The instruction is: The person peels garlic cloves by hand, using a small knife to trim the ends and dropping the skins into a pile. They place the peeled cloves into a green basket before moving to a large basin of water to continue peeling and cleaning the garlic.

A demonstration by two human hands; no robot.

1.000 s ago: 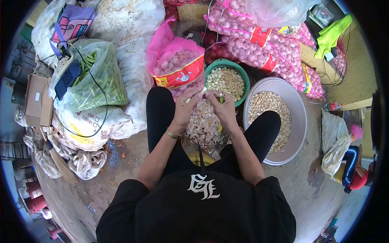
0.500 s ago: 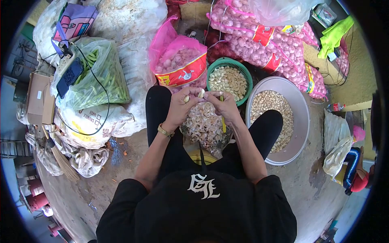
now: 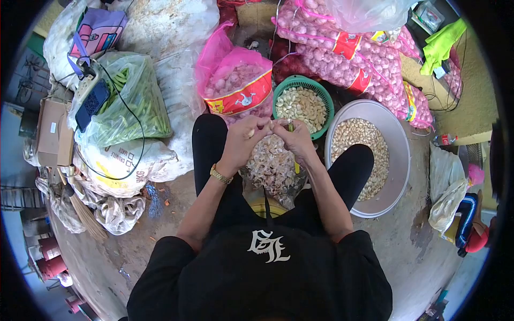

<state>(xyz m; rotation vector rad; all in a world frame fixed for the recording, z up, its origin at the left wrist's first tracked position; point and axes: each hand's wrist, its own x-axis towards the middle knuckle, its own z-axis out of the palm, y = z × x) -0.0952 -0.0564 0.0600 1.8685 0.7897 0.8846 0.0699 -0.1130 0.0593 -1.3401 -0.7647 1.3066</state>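
Note:
My left hand (image 3: 243, 140), with a gold watch at its wrist, is closed on a garlic clove (image 3: 251, 133). Its fingertips meet those of my right hand (image 3: 294, 140), where any clove between them is too small to make out. A yellow-handled knife (image 3: 296, 165) sticks out below my right hand, held in its fingers. Under both hands lies a heap of garlic skins (image 3: 273, 166). Just beyond stands a green basket (image 3: 278, 102) of peeled cloves. To the right, a pale basin (image 3: 399, 171) holds many unpeeled-looking cloves.
An open pink mesh bag of garlic (image 3: 235, 80) stands ahead, with stacked garlic sacks (image 3: 375, 75) at the upper right. On the left are a plastic bag of green vegetables (image 3: 139, 101), a phone (image 3: 92, 104) and a broom (image 3: 83, 211).
My fingertips have come together, and the white clove that showed between them is now hidden. My left hand has turned slightly.

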